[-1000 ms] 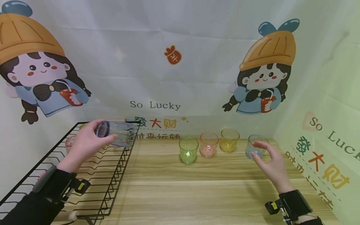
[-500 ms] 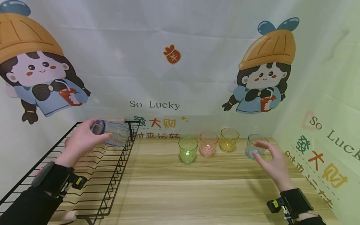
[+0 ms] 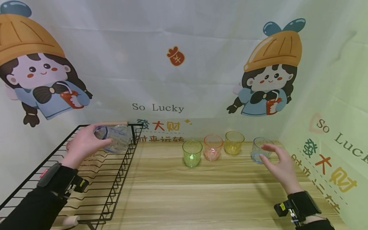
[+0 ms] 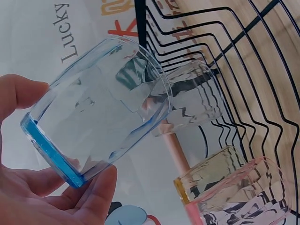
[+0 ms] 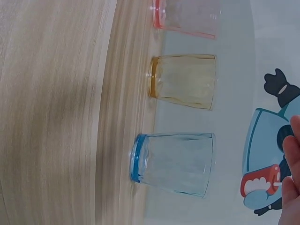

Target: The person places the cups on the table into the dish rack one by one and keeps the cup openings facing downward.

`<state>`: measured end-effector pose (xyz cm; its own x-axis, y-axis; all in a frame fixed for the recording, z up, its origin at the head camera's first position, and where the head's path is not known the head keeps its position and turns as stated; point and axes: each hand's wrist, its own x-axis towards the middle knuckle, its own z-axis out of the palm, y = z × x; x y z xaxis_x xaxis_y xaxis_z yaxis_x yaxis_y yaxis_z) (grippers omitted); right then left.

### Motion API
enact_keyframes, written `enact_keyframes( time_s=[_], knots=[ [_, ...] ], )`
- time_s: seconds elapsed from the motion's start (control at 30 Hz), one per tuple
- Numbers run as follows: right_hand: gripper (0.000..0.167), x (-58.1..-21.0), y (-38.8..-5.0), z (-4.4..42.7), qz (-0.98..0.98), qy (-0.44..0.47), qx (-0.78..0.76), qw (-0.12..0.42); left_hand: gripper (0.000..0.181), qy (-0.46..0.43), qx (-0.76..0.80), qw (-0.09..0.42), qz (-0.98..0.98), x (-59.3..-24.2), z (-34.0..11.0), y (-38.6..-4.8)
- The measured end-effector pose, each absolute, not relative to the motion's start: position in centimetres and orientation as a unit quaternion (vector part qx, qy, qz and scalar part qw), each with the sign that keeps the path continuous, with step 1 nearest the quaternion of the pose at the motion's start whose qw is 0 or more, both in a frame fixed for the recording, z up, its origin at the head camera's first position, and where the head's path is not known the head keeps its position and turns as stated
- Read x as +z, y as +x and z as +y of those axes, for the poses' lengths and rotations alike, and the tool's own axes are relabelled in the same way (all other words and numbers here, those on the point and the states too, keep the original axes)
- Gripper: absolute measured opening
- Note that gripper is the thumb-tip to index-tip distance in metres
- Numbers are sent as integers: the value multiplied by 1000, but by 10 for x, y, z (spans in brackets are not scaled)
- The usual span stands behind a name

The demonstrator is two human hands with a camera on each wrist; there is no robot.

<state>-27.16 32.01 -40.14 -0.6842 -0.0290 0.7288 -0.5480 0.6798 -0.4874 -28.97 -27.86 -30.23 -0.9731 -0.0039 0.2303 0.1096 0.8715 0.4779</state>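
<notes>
My left hand grips a clear blue-tinted glass by its thick blue base, holding it tilted on its side above the black wire rack. In the left wrist view the thumb lies on one side of the base and the other fingers on the opposite side. Beyond its mouth stands a colourless-looking glass. Near them in the rack are a yellow glass and a pink glass. My right hand hovers with thumb and fingers spread near a blue glass on the table, apart from it.
On the wooden table, a green glass, a red-rimmed glass and an amber glass stand in a row at the back. A printed cloth wall closes off the back and right side.
My left hand has moved slightly left and lowered the held glass a little, its mouth end dipping. The right hand has barely moved, and the glasses on the table stand as before.
</notes>
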Motion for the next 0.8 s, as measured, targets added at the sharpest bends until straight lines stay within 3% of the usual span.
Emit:
enact_keyframes(
  time_s=[0.37,0.57,0.8],
  knots=[
    [38,-402,-274,322,-854,165,344,353,96,-31,-257,141,-955,-363,-331,-347],
    [38,-397,-275,321,-855,171,340,353,104,-10,-248,125,-961,-342,-313,-327],
    [38,-395,-280,323,-856,175,328,359,89,-13,-236,99,-967,-323,-290,-306]
  ],
)
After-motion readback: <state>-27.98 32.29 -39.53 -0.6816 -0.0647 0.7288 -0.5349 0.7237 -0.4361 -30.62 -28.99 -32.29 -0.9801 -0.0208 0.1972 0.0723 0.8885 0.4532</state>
